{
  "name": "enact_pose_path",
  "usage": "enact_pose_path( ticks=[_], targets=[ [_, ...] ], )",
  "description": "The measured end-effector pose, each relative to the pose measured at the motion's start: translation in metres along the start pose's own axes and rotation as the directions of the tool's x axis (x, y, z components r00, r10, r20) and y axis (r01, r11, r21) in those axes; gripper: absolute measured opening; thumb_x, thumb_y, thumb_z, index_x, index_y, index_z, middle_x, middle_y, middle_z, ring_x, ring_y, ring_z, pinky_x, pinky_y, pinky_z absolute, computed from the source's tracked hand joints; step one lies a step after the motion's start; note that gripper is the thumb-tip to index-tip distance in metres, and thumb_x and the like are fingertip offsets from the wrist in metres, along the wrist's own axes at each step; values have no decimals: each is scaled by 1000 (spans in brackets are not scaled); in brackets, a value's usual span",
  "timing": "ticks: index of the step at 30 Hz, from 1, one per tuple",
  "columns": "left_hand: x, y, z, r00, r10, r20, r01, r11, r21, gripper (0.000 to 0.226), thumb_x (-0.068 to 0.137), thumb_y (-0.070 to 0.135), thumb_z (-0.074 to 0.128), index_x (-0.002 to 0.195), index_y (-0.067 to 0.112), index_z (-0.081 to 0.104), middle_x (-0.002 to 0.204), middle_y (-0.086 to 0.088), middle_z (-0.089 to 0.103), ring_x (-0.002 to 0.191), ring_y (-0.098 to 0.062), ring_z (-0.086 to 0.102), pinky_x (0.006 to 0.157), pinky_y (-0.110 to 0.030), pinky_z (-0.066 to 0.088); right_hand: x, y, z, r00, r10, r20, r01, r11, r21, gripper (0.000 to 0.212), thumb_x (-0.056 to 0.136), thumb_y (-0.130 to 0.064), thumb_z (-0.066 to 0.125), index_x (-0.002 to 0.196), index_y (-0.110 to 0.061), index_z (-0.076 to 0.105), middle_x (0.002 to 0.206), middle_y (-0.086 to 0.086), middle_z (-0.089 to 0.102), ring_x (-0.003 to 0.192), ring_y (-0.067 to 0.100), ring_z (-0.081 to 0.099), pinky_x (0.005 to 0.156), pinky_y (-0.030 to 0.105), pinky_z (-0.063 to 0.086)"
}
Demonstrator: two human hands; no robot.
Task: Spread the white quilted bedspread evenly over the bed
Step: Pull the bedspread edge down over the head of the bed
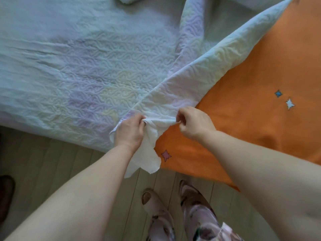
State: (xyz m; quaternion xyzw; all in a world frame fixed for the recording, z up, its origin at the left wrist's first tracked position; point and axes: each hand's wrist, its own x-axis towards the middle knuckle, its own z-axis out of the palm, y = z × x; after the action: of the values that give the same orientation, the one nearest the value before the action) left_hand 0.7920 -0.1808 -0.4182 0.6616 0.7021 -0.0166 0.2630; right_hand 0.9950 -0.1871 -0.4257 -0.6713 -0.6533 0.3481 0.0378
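The white quilted bedspread [97,70] covers the left part of the bed and is folded back on itself along a diagonal ridge, leaving an orange sheet [257,101] with small star prints bare on the right. My left hand [129,132] grips the bedspread's bunched edge at the bed's near side, and a loose corner hangs down below it over the floor. My right hand [192,122] pinches the same edge a short way to the right, above the orange sheet. The cloth is stretched taut between both hands.
Pale wooden floor [52,162] runs along the bed's near edge. My feet in light slippers [152,200] stand close to the bed. A dark object [6,195] lies at the left edge of the floor. A pillow corner [128,0] shows at the top.
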Motion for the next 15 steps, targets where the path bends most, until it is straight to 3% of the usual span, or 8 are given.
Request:
enact_pose_path(
  ticks=[2, 4, 6, 9, 13, 15],
  targets=[
    [-1, -3, -11, 994, -97, -55, 93, 993, -75, 23, 98, 27, 45, 111, 20, 62, 106, -12, 68, 102, -34, 61, 80, -38, 45, -6, -7, 8, 998, -44, 53, 45, 999, -19, 22, 82, -12, 55, 101, -21, 61, 105, 0, 65, 97, 23, 62, 77, 34, 50],
    [-2, 0, -20, 993, -97, -69, 91, 992, -90, 25, 98, 27, 43, 111, 15, 61, 105, -15, 68, 100, -35, 60, 79, -37, 43, -7, -15, 16, 996, -63, 65, 65, 998, -27, 26, 84, -15, 57, 109, -20, 61, 112, 1, 66, 103, 24, 62, 83, 36, 51],
    [-6, 3, -25, 996, -64, -61, 56, 990, -126, 24, 98, 26, 43, 108, 12, 60, 101, -15, 68, 97, -35, 60, 77, -37, 43, -6, -25, 24, 998, -68, 14, 68, 998, 11, 35, 83, -19, 60, 119, -21, 57, 121, -1, 63, 109, 23, 61, 86, 37, 52],
    [-12, 6, -28, 997, -43, -59, 29, 975, -220, 21, 96, 27, 47, 98, 12, 62, 92, -10, 68, 91, -30, 60, 74, -35, 43, -1, -42, 34, 995, -48, -84, 52, 997, 55, 37, 81, -24, 63, 117, -21, 54, 121, -3, 60, 110, 23, 59, 83, 37, 49],
    [-20, 3, -33, 998, -35, -61, 15, 951, -308, 14, 93, 25, 53, 80, 21, 55, 66, 7, 53, 76, -21, 55, 64, -26, 31, 11, -57, 35, 972, 36, -231, -62, 993, -105, 38, 82, -31, 62, 117, -22, 51, 118, 0, 53, 114, 22, 50, 89, 37, 34],
    [-21, -1, -36, 997, -39, -66, 16, 949, -315, 13, 93, 24, 55, 81, 20, 58, 66, 6, 54, 76, -22, 56, 65, -27, 35, 17, -59, 34, 973, 2, -229, -30, 992, -121, 34, 85, -31, 59, 118, -25, 55, 119, 0, 53, 113, 23, 49, 89, 37, 33]
  ],
)
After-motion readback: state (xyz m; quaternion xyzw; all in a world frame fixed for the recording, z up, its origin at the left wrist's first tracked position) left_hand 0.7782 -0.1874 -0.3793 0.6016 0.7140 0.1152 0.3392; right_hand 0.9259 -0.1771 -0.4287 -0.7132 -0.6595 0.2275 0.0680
